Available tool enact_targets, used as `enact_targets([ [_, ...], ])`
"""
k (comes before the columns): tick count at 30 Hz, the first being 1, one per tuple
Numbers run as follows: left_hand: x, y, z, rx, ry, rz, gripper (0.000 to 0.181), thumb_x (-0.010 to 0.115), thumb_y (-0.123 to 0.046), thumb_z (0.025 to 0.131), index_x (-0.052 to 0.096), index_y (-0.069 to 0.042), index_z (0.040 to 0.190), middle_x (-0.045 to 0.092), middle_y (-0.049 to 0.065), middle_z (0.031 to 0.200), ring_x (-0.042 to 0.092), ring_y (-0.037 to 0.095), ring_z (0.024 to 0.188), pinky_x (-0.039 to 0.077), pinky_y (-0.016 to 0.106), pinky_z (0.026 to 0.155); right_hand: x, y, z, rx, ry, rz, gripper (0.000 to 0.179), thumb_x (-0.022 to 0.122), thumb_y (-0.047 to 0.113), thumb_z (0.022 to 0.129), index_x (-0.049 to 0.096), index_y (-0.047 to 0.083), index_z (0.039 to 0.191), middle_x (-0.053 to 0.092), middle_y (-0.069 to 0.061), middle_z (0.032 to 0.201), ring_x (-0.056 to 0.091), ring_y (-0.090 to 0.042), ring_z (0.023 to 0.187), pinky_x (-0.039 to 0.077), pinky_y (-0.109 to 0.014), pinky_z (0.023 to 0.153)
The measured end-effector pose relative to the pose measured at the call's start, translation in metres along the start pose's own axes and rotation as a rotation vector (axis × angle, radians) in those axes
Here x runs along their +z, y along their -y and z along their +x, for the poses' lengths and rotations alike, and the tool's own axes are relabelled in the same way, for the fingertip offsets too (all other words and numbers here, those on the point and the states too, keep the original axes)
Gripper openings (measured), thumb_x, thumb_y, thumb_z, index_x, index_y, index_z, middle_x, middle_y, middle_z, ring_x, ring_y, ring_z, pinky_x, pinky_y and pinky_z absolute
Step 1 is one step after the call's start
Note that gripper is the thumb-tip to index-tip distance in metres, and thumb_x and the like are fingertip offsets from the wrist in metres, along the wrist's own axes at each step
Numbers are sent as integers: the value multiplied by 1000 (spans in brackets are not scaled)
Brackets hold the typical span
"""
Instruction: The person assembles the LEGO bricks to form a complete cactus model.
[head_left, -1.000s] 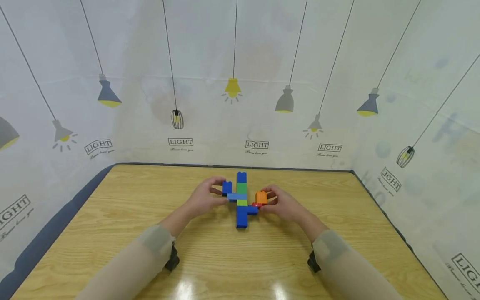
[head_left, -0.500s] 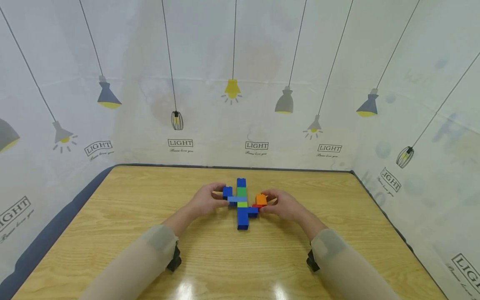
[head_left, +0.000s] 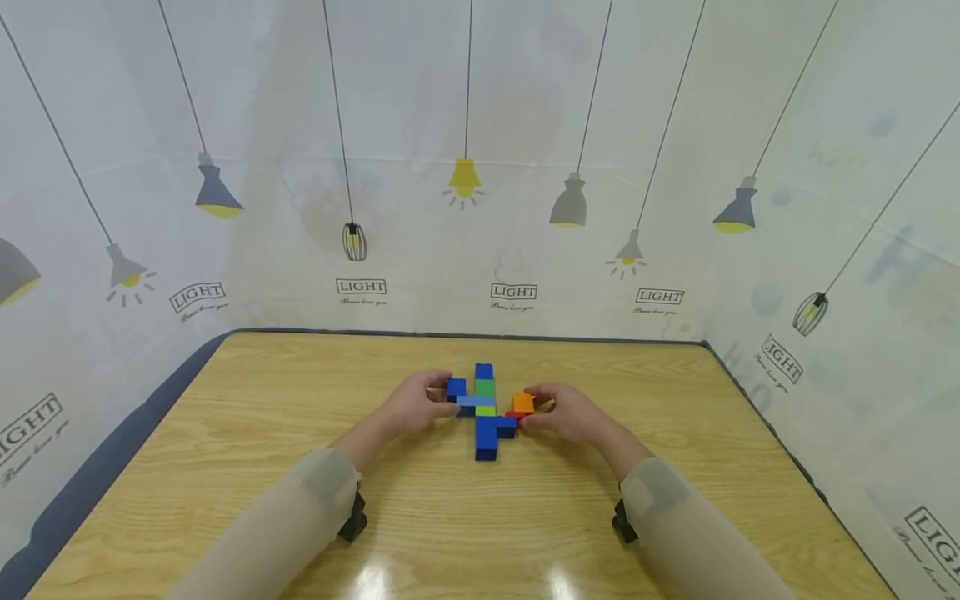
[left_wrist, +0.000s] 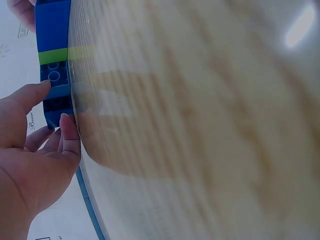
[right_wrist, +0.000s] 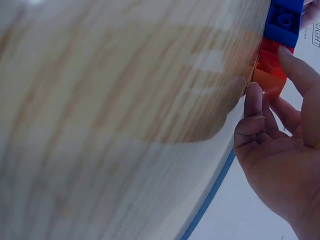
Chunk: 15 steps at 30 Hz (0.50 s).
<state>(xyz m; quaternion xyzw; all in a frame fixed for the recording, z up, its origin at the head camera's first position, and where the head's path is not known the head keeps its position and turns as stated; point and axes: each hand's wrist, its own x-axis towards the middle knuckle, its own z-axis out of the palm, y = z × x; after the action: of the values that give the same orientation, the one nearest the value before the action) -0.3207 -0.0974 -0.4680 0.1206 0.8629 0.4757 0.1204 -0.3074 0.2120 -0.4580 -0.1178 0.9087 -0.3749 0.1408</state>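
Note:
A cross-shaped build of toy building bricks is at mid-table in the head view. Its long bar runs through a blue far brick (head_left: 484, 371), a green brick (head_left: 485, 388), a lime brick (head_left: 485, 411) and a blue near brick (head_left: 486, 439). My left hand (head_left: 412, 403) pinches the left arm, made of a dark blue brick (head_left: 456, 387) and a light blue brick (head_left: 476, 402). On the other side my right hand (head_left: 572, 413) pinches the orange brick (head_left: 522, 403) and red brick (right_wrist: 270, 61) ending the right arm. Both wrist views show hollow brick undersides.
The wooden table (head_left: 480, 525) has a dark edge along its back and sides. Behind it hangs a pale wall cloth (head_left: 420, 100) printed with lamps. Black wrist cameras sit under both sleeves, the left sleeve (head_left: 277, 525) and the right sleeve (head_left: 690, 517).
The brick build has come down in the head view, its far end most, so it looks flatter to the table. Both hands moved down with it, keeping their hold.

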Motion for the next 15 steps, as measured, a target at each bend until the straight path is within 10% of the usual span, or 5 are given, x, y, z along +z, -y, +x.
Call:
enact_targets([
  [15, 1, 3, 2, -12, 2, 0, 71, 81, -16, 101, 49, -6, 163, 61, 18, 156, 64, 34, 134, 61, 44, 103, 1, -3, 1, 4, -5, -6, 67, 84, 30, 100, 58, 5, 156, 68, -15, 141, 67, -25, 111, 57, -48, 106],
])
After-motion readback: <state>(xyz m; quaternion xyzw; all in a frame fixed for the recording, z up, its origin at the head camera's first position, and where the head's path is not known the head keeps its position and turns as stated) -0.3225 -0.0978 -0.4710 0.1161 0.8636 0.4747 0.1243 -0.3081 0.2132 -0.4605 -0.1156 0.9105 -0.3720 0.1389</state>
